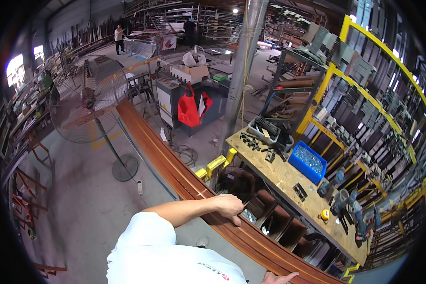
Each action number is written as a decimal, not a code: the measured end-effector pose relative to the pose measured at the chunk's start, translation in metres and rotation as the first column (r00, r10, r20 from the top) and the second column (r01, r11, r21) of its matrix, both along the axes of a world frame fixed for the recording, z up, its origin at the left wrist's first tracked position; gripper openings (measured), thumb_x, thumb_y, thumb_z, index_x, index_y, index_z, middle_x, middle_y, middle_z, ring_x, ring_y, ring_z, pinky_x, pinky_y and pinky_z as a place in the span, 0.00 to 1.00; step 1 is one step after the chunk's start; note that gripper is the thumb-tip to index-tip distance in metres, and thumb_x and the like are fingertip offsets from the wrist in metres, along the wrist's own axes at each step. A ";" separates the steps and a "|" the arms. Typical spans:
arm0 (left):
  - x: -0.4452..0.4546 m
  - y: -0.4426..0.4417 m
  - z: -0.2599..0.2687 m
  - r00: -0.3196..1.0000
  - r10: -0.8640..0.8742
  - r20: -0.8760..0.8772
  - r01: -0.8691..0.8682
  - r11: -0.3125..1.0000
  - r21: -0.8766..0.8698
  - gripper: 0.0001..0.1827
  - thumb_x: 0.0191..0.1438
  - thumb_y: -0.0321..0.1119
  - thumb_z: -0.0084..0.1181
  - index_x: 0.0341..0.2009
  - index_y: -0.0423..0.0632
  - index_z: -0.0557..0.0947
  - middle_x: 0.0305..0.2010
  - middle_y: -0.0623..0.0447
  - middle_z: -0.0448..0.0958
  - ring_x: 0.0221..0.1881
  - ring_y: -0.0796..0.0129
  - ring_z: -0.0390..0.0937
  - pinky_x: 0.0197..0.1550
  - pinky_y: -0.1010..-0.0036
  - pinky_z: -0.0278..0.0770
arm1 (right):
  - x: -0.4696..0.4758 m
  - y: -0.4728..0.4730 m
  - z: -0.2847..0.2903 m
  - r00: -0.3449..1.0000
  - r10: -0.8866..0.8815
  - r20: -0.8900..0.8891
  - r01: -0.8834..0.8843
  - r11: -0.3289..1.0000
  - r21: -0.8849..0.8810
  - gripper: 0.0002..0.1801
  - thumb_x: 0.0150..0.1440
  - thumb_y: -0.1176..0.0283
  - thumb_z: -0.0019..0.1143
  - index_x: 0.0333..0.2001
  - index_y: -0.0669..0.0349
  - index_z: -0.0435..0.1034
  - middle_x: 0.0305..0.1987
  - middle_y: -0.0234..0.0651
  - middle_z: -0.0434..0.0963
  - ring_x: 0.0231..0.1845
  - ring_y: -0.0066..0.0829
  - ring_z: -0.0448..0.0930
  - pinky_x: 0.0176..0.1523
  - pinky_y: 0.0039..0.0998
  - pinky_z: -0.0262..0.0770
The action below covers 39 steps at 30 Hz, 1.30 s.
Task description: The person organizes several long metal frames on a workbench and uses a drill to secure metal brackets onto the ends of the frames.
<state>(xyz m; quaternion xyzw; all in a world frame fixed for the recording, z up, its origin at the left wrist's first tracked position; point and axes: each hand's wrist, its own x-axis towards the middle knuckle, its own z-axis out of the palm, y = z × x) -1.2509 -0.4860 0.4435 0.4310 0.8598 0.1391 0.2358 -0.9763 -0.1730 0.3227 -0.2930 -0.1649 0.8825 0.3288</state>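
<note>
Long brown wood-grain profiles [156,151] run side by side diagonally across the view, from beside the fan down to the lower right. My left hand [229,208] reaches across them, its fingers curled over the far edge and its thumb on the top face. At the bottom rim of the picture my right hand [279,278] touches the near side of the same profiles, one digit stretched out over the top. The rest of that hand is cut off or hidden, so its grip does not show.
A plywood workbench [280,177] stands beyond the profiles, bearing a blue bin [308,162] of small metal parts, a yellow tape measure [325,214] and cordless drills [361,227]. A pedestal fan [88,99] is at left. A steel column [243,67] rises behind. Two people are far back.
</note>
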 end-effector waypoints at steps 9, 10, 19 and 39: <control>0.167 -0.001 0.027 0.985 0.086 -0.148 -0.064 0.986 0.152 0.34 0.48 0.65 0.69 0.26 0.41 0.83 0.23 0.39 0.78 0.31 0.40 0.79 0.33 0.51 0.75 | 0.131 0.033 0.009 0.984 -0.032 -0.175 0.044 0.997 0.066 0.56 0.52 0.29 0.64 0.72 0.59 0.63 0.73 0.44 0.71 0.71 0.48 0.70 0.74 0.55 0.66; 0.178 -0.002 0.025 0.984 0.107 -0.142 -0.082 0.982 0.171 0.33 0.48 0.64 0.69 0.25 0.41 0.82 0.23 0.40 0.78 0.30 0.40 0.79 0.32 0.51 0.75 | 0.140 0.039 0.006 0.975 -0.060 -0.215 0.071 0.997 0.044 0.55 0.51 0.29 0.65 0.70 0.59 0.66 0.72 0.43 0.72 0.71 0.48 0.71 0.75 0.55 0.64; 0.248 -0.005 0.011 0.993 0.117 0.015 -0.115 0.930 0.349 0.29 0.51 0.56 0.70 0.25 0.38 0.80 0.22 0.39 0.76 0.28 0.41 0.77 0.32 0.53 0.73 | 0.192 0.028 0.111 0.940 -0.049 -0.338 0.109 0.981 0.161 0.47 0.59 0.30 0.54 0.69 0.53 0.67 0.70 0.49 0.73 0.69 0.57 0.73 0.72 0.64 0.66; 0.276 0.145 0.163 0.931 -0.330 -0.156 0.264 0.312 0.913 0.12 0.62 0.31 0.63 0.44 0.34 0.83 0.33 0.37 0.83 0.33 0.44 0.82 0.35 0.61 0.77 | 0.146 0.073 0.365 0.858 0.000 -0.514 0.460 0.449 0.767 0.49 0.65 0.36 0.54 0.78 0.52 0.52 0.81 0.40 0.55 0.75 0.43 0.66 0.74 0.53 0.65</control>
